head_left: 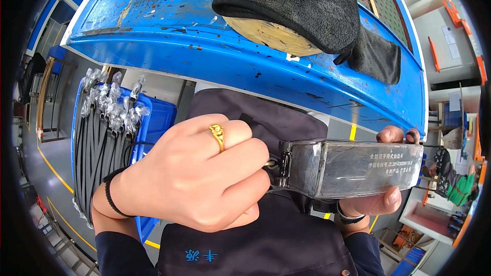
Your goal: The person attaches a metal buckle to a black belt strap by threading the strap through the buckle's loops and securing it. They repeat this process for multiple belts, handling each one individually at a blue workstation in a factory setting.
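In front of my apron, my right hand [381, 200] grips a flat, shiny grey box [348, 171] from its right end, thumb and fingertips showing at the lower and upper edges. Pale print runs across the box's face, and a dark fitting [285, 164] forms its left end. Close against that fitting, my left hand [199, 174] is closed, back of the hand up, with a gold ring on one finger. A small metallic bit shows between its curled fingers and the fitting. The fingers hide whatever they hold.
Beyond my hands stands a paint-stained blue bench [153, 25]. A black cloth [291, 5] covers a round yellowish object [271, 36] on it, with another dark cloth [378, 56] beside. At left, black straps [97, 148] with plastic-wrapped ends hang over a blue bin [158, 117].
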A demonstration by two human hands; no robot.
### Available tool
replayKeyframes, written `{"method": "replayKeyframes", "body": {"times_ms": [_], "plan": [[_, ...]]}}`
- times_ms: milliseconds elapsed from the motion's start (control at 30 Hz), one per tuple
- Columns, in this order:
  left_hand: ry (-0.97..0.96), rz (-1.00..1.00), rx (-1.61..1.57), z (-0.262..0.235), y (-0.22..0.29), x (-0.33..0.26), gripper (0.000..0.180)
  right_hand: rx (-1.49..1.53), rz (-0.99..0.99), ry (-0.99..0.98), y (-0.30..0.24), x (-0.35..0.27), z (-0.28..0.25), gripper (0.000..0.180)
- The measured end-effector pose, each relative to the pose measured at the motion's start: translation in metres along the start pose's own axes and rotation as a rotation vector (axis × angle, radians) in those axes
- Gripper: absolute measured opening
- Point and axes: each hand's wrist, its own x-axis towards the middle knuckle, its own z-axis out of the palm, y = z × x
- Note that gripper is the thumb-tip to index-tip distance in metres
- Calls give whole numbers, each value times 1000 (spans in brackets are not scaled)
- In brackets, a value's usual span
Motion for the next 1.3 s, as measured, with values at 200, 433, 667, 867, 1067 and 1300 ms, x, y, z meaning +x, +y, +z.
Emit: {"method": "replayKeyframes", "body": {"times_ms": [200,433,667,867,1067,1300], "plan": [[-4,-24,77,-5,3,-2,14,59,-79,10,4,2,-16,84],[37,49,190,-4,5,0,12,348,68,16,-2,14,-19,76],[-62,147,228,-9,6,3,17,175,143,42,-8,13,6,91],[-44,153,243,-8,6,4,18,126,124,14,-6,13,3,92],[-25,148,256,-6,5,3,17,137,119,10,-6,14,4,91],[92,82,286,-2,-2,-6,14,236,-9,46,4,19,-17,84]]}}
